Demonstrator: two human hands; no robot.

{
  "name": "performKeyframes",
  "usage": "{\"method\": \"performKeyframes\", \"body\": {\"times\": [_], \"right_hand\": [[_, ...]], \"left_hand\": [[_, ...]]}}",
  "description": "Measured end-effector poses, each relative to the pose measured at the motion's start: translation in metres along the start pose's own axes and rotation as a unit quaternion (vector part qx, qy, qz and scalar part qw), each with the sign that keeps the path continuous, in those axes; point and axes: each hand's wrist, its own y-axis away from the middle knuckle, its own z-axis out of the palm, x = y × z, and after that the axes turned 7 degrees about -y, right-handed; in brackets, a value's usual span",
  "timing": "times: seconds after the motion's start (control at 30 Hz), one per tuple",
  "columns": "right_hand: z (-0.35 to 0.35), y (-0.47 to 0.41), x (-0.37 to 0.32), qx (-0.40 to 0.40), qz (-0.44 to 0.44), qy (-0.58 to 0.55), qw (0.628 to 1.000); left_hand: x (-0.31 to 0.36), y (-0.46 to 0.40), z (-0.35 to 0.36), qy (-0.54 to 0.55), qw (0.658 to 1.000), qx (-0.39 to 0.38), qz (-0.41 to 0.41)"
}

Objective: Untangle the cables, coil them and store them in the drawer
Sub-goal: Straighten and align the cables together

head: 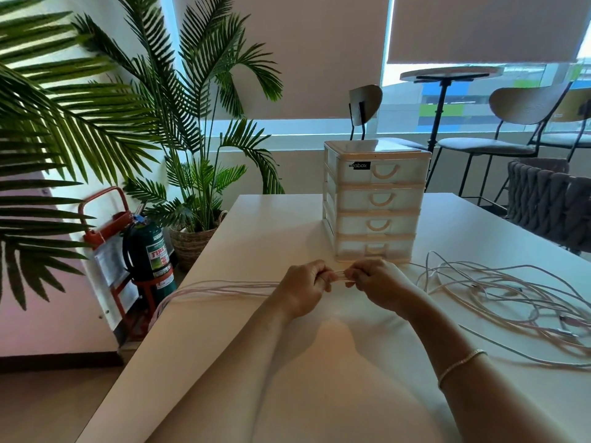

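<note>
A: Forearms come in from the bottom edge, thin bracelet point(460, 366) on the right wrist. Hands status?

B: Left hand point(302, 287) and right hand point(377, 284) sit close together over the white table point(262, 238), both with fingers curled around the same bundle of pale cable strands point(224, 287).

A: Where does the bundle run?

B: Straight left from the left hand, draping over the table's left edge.

A: Rest of the cables?

B: Loose tangle point(499, 292) on the table to the right.

A: Drawers?

B: Four-drawer unit point(375, 199) just behind the hands, all drawers pushed in.
</note>
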Motion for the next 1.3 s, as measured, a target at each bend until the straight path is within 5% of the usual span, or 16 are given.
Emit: {"method": "performKeyframes", "body": {"times": [0.47,0.8,1.13,1.3], "right_hand": [[0.001,-0.002,0.002,0.037,-0.017,0.063,0.997],[-0.002,-0.003,0.005,0.09,-0.007,0.056,0.994],[-0.005,-0.006,0.008,0.116,0.018,0.069,0.991],[-0.009,-0.006,0.008,0.122,0.009,0.034,0.992]], "left_hand": [[-0.011,-0.005,-0.005,-0.064,0.993,0.09,0.03],[-0.028,-0.007,-0.013,-0.178,0.983,0.02,-0.035],[-0.063,0.006,-0.046,-0.275,0.949,0.079,-0.129],[-0.051,0.002,-0.05,-0.228,0.966,0.022,-0.122]]}}
